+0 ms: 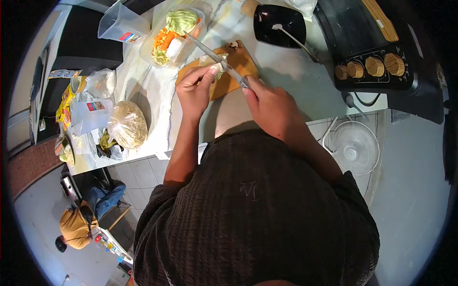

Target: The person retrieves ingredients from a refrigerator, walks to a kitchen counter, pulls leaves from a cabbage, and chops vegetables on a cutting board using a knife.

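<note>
Knife against a pale piece above the cutting board
The right hand (274, 107) grips the knife (205, 49); the left hand (194, 93) pinches the pale piece (217, 72), possibly a peeled bulb, over the wooden cutting board (245, 61) on the counter (286, 83), beside a vegetable tub (179, 60).

Two hands (194, 91) (275, 108), one knife (205, 49), one cutting board (242, 61), four knobs (375, 66).

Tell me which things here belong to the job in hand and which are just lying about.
Belongs, I'd say:
- knife, in the right hand
- pale piece, in the left hand
- wooden board, beneath
- tub of vegetables, probably

Seemingly just about:
- black bowl
- bulging clear bag
- white fan
</note>
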Tool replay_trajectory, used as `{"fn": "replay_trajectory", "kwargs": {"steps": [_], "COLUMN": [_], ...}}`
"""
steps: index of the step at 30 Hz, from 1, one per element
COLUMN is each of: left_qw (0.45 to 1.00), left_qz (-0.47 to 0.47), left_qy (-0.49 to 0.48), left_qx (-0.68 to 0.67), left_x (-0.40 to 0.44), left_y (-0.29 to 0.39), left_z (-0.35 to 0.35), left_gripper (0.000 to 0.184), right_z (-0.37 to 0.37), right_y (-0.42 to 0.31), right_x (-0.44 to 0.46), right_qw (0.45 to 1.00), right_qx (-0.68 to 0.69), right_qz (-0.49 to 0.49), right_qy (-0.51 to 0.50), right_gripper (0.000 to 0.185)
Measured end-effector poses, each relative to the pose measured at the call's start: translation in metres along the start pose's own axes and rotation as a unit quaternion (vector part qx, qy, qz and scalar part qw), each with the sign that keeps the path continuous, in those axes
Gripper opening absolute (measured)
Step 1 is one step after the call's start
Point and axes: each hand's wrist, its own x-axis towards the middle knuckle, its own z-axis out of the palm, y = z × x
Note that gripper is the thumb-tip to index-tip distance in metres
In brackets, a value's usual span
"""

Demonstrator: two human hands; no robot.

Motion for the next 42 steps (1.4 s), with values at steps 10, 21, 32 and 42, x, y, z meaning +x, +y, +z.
{"fn": "replay_trajectory", "kwargs": {"steps": [10,21,32,42], "left_qw": [0.989,0.969,0.956,0.988], "left_qz": [-0.127,-0.205,-0.258,-0.092], "left_qy": [-0.013,-0.008,-0.050,-0.125], "left_qx": [-0.080,-0.136,-0.133,-0.027], "left_x": [0.002,0.014,0.017,0.016], "left_y": [0.009,0.016,0.027,0.015], "left_z": [0.000,-0.011,-0.010,-0.012], "left_gripper": [0.015,0.021,0.029,0.024], "right_z": [0.010,0.007,-0.001,0.005], "right_y": [0.006,0.016,0.010,0.011], "right_x": [-0.002,-0.002,-0.008,-0.008], "right_qw": [0.997,0.994,0.993,0.995], "right_qx": [-0.064,-0.025,0.013,-0.017], "right_qz": [-0.016,-0.074,-0.083,-0.064], "right_qy": [0.040,0.074,0.081,0.080], "right_gripper": [0.021,0.019,0.017,0.020]}}
